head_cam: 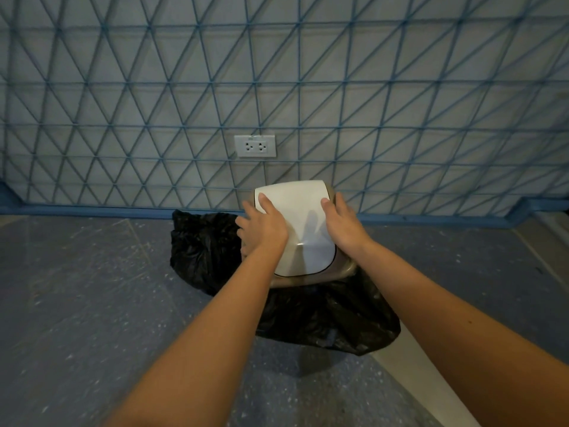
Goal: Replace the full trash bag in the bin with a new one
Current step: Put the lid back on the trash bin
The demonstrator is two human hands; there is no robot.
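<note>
Hands on the bin's white lid [295, 223] by the wall: left hand [264, 231] and right hand [341, 224], fingers spread flat. Black trash bag [332, 315] drapes below. Likely seating the lid; next, press evenly.

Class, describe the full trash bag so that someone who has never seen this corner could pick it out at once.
Start at the white double wall socket on the blue-lined wall. Below it stands the bin, its white lid under both hands. The full trash bag sits on the floor to the bin's left, against the skirting: bulging and free-standing, unlike the black liner draped around the bin.
</note>
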